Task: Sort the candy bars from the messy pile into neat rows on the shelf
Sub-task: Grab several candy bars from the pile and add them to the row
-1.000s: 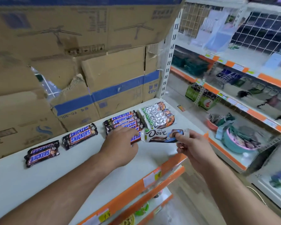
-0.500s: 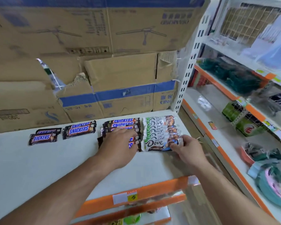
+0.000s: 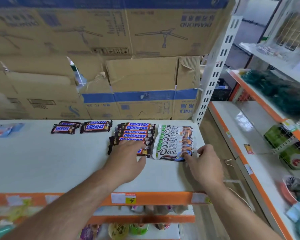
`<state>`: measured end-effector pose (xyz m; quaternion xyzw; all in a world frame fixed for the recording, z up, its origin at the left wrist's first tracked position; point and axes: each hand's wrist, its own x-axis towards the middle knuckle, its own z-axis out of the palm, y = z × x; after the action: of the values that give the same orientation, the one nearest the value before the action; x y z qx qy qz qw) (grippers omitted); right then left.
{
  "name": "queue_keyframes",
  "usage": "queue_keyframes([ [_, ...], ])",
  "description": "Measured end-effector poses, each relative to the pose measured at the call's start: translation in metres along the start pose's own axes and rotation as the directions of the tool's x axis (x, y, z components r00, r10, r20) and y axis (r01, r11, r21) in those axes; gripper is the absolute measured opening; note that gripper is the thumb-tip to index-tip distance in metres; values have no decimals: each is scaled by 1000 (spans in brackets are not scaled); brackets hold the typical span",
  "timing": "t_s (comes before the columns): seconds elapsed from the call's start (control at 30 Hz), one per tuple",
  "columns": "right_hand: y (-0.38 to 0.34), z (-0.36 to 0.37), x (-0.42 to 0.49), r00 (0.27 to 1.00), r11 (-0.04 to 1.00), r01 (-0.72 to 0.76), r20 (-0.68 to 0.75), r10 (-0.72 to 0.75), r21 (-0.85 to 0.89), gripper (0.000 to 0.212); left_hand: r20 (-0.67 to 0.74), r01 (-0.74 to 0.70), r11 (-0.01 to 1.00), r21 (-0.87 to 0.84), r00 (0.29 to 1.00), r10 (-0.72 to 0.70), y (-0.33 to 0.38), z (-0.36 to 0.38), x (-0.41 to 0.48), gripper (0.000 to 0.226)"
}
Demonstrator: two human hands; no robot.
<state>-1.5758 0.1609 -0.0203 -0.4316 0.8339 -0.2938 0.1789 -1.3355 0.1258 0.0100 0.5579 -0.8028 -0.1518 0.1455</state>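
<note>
head view. a second ago the right grip (image 3: 206, 163) held the dove bar (image 3: 170, 152) up in the air, short of the others. now that bar lies flat on the shelf (image 3: 59, 163), touching the near end of the dove row (image 3: 175, 137). i judge this bar placed, or all but: the row has one more, and it only wants letting go and perhaps a nudge square.

the right grip is still clamped on it, thumb on the wrapper's right end, fingers curled just past it. the bar sits straight to the left of that grip. its long axis runs left to right, along the shelf's front edge. the logo reads upright to the person and the pictured end points toward the grip.

the left grip (image 3: 126, 161) has kept its place: fingers fairly straight, pressing flat on the near bars of the snickers row (image 3: 135, 134), clamped on nothing. that row runs away beyond its fingertips, each bar crosswise like the dove ones, the nearest a little askew. farther left of that grip, well apart, lie two snickers pairs (image 3: 95, 126), also crosswise, before the boxes (image 3: 145, 75).
</note>
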Motion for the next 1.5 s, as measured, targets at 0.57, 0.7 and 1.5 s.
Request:
queue_keyframes([
  [0.57, -93, 58, -84, 610, 603, 781, 414, -676, -165, 47, -98, 219, 970, 104, 973, -209, -63, -24, -76, 55],
  [0.7, -133, 80, -116, 577, 597, 795, 436, -691, -107, 55, -160, 295, 951, 92, 947, -279, -101, -46, -104, 56],
  [1.5, -417, 294, -357, 345, 433, 901, 562, -752, 27, 56, -331, 488, 873, -3, 823, -462, -427, -212, -294, 58],
])
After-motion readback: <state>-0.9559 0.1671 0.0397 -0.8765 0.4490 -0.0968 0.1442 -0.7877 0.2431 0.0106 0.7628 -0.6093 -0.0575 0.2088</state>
